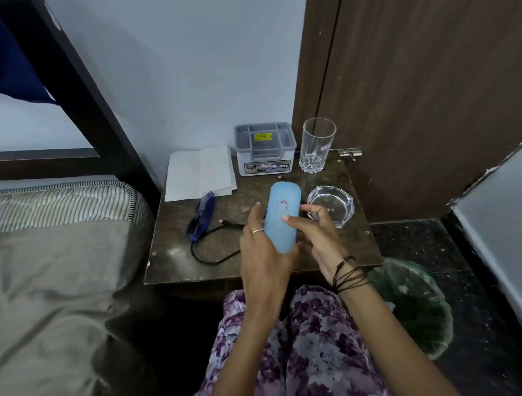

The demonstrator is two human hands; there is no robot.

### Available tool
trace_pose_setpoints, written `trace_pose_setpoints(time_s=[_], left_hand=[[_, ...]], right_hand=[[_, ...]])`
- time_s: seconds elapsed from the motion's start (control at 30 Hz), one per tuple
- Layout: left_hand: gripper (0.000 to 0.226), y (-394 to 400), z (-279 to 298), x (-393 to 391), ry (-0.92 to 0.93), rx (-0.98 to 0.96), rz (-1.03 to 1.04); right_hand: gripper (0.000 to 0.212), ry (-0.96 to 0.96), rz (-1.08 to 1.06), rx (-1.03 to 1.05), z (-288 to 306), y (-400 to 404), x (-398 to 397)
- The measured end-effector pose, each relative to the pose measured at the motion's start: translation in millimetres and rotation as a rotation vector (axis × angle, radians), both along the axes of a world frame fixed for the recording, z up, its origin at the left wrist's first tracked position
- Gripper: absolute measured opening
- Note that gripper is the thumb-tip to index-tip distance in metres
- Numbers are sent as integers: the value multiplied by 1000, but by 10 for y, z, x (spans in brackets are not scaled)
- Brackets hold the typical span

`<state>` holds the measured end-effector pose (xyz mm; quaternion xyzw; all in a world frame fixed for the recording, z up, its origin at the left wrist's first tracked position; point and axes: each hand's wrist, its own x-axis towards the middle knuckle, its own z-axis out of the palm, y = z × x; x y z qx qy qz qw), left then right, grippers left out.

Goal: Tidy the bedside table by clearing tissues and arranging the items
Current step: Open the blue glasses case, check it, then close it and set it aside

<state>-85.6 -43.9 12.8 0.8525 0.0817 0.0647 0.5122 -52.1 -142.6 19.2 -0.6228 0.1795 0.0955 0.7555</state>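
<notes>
Matte pale-blue, your rounded oblong case (282, 216) sits gripped between your left hand (265, 256) and right hand (316, 240) above the scuffed wooden bedside table (177, 259), near flat white tissues (199, 172) and a grey "OPEL"-labelled organiser (265, 149).

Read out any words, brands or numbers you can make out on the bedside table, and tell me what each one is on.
"OPEL": label on the front of the grey organiser box.
Yellow sticker inside the organiser box: print too small to read.
Small sticker on the tall glass: unreadable.
Red mark on the blue case: not legible.
</notes>
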Motion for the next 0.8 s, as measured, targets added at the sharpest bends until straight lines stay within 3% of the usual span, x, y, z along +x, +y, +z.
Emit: trace_pose_setpoints(time_s=[0.17, 0.3, 0.47, 0.8], left_hand=[[95, -108, -184, -117, 54, -264, -147], [99, 166, -345, 58, 85, -302, -174], [97, 383, -573, 278, 151, -220, -308], [70, 491, -793, 322, 82, -44, -326]], right_hand=[[37, 59, 227, -36, -68, -463, 117], [20, 104, 534, -40, -83, -773, 311], [20, 102, 767, -179, -194, -837, 458], [22, -51, 864, -356, -502, -669, 557]])
